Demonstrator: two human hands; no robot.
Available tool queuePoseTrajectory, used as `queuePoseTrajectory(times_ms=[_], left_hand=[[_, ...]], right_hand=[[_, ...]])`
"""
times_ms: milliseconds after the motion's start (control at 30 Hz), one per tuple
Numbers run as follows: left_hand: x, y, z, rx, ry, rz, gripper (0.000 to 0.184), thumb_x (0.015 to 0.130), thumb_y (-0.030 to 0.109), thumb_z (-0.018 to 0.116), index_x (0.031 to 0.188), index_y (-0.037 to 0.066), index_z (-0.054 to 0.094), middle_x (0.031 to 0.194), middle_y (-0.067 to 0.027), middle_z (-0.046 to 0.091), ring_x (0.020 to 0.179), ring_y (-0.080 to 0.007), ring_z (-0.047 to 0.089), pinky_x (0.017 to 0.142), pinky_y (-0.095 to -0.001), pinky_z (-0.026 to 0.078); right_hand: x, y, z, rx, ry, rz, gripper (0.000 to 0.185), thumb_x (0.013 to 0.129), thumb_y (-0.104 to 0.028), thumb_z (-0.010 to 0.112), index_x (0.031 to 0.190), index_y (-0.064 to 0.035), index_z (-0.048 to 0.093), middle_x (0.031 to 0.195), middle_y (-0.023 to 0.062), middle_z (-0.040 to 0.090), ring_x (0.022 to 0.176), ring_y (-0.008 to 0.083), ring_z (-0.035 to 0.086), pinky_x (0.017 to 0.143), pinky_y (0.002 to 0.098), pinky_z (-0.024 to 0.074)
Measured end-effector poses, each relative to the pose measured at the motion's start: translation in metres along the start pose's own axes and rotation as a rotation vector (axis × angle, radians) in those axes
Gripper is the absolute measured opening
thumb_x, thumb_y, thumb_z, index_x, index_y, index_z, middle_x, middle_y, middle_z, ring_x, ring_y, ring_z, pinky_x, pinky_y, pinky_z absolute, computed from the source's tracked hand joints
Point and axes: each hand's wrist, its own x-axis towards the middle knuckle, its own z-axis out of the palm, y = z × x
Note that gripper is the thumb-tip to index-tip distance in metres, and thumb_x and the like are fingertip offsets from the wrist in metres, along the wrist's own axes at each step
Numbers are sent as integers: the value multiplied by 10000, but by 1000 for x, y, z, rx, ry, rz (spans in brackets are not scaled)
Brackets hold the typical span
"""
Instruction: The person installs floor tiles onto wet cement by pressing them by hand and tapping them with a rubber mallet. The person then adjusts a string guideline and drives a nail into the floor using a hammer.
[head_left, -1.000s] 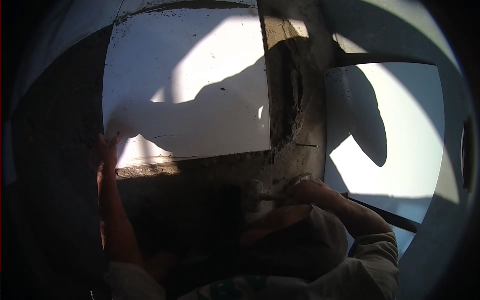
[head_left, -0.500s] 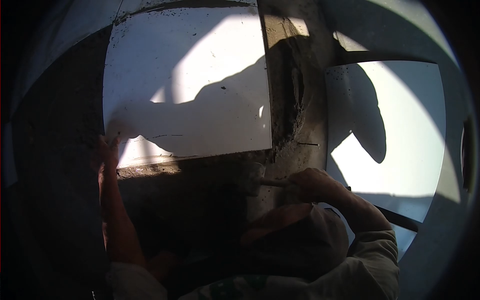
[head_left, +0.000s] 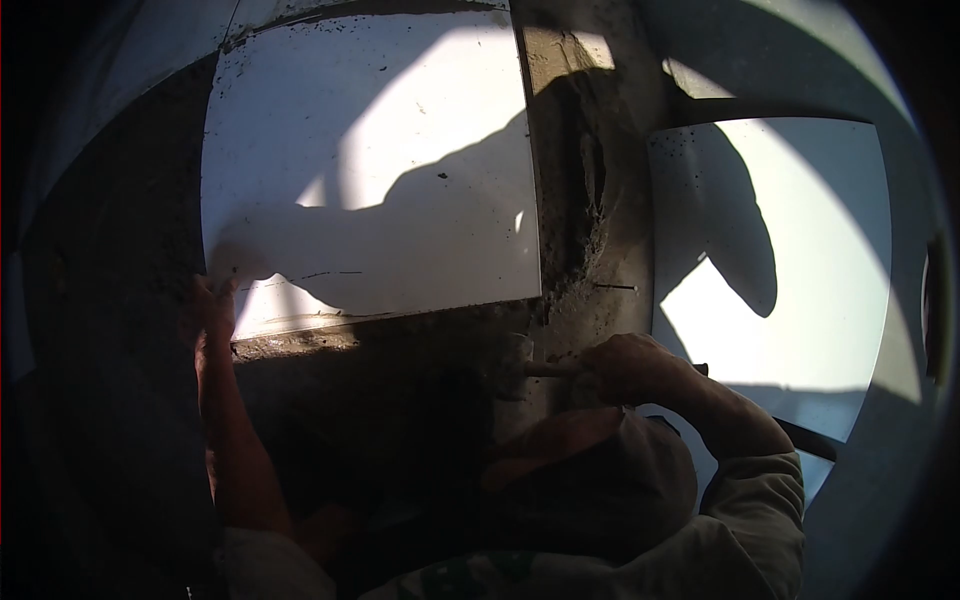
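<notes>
Gripping a grey-headed, stick-handled mallet (head_left: pixel 515 367): right hand (head_left: pixel 630 370); long axis sideways, head leftward. Left hand (head_left: pixel 212 308), well apart, touching near-left edge of large white square tile (head_left: pixel 450 235), clamp unclear. Tile ahead of mallet, left hand nearer.

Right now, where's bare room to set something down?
Mostly bare: the right slab, beyond the right forearm, and the middle slab, beyond the left hand by its near left corner. Crowded: between them, crumbled dirt and a thin rod; nearer, the right hand holding a mallet.
</notes>
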Motion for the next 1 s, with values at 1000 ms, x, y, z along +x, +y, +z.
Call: queuePoseTrajectory(times_ms=[1000], left_hand=[[29,-34,44,-52,35,48,484,801,501,631,1117,144,547,1081,-148,656,995,-358,630,814,-480,482]], right_hand=[[24,22,39,-14,176,-198,246,876,-273,570,1034,-107,657,992,96,661,936,255,657,798,398,530]])
